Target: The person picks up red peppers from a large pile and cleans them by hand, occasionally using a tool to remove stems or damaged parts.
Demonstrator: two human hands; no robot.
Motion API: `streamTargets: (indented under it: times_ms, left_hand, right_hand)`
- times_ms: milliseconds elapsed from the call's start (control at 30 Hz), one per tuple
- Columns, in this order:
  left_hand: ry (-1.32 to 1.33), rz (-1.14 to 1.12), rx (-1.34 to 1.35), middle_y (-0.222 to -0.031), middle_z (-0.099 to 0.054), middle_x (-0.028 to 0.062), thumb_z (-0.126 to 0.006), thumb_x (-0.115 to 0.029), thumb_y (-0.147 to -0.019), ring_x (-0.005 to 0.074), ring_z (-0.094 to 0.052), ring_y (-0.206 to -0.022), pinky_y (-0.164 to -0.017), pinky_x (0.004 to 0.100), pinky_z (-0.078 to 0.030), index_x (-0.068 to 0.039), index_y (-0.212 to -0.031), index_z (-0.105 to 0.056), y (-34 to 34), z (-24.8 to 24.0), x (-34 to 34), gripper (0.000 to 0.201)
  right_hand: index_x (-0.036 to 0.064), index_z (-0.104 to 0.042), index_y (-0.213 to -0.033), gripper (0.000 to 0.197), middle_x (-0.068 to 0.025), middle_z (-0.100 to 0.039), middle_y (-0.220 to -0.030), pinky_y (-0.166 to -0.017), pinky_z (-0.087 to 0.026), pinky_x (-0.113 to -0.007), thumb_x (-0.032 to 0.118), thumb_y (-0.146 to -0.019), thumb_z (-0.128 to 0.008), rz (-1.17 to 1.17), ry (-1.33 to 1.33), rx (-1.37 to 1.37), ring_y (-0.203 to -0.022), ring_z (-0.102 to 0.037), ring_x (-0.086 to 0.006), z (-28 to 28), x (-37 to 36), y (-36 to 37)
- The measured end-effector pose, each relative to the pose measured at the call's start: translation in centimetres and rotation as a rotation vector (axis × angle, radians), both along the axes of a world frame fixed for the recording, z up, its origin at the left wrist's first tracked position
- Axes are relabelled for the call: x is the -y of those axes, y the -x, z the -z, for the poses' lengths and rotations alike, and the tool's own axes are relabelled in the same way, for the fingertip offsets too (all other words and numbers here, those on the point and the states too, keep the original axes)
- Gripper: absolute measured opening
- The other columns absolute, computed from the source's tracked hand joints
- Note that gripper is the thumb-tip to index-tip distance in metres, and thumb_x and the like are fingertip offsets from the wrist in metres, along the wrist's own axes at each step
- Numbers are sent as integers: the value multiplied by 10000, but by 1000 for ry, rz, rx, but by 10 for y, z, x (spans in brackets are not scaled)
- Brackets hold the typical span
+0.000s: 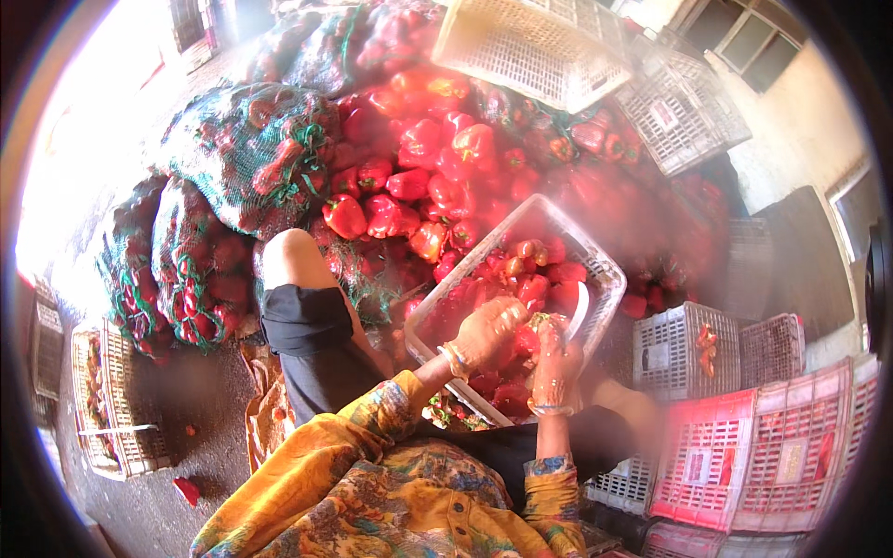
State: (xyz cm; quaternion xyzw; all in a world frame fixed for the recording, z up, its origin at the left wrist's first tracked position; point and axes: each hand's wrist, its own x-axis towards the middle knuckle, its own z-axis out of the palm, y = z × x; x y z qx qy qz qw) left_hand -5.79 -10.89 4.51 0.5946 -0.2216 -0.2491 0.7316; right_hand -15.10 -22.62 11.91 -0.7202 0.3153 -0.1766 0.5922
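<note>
A white plastic crate [609, 274] of red bell peppers [533, 290] stands between my knees. Over its near part, my left hand [486, 335] is closed with its fingers curled. What it grips, if anything, is hidden. Close beside it on the right, my right hand [557, 370] is wrapped round a knife, whose curved pale blade [580, 312] points up and away from me. A red bell pepper [526, 340] shows between the two hands, touching the right fingers. Both hands look wet and soiled.
Loose red peppers [409, 186] are heaped beyond the crate. Green mesh sacks [237, 153] of peppers lie to the left. Stacked crates [702, 456] stand at the right, more crates [535, 51] at the back. Another crate [121, 400] and a red scrap [188, 489] are on the left floor.
</note>
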Motion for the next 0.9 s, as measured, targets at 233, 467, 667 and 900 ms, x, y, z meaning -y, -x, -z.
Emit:
streamTargets:
  times_ms: [233,467,667,900]
  left_hand:
    - [323,13,-325,-1059,-661,-1,-658,-329,-977,108,-625,-898,-695,290,-525,-47,-1252,-610,30,-22,7,396]
    - [454,266,-450,-814,-662,30,-661,-357,-963,138,-618,-651,-549,273,-481,-33,-1151,-609,29,-47,-6,378]
    - [366,98,-389,-1068,-650,27,-636,-347,-982,118,-581,-1020,-939,291,-448,-25,-1184,-592,36,-47,-1,384]
    - [312,291,-666,-1064,-678,48,-540,-401,-1013,146,-666,-888,-752,292,-554,-60,-1261,-587,32,-26,-7,424]
  right_hand:
    - [69,-691,-1014,252,36,-601,-733,-470,-440,-218,288,-1016,-565,-37,-361,204,-585,-532,-49,-5,-17,-2]
    - [50,-651,-1044,400,-29,-651,-765,-411,-463,-253,441,-959,-648,-10,-508,223,-537,-609,-127,-16,-22,9]
    - [53,-663,-1095,184,-148,-724,-929,-753,-548,-407,151,-945,-623,-42,423,126,-816,-698,-263,7,-4,5]
    - [25,-626,-1157,215,-65,-687,-928,-658,-531,-303,121,-965,-617,-268,32,91,-789,-663,-145,2,-3,24]
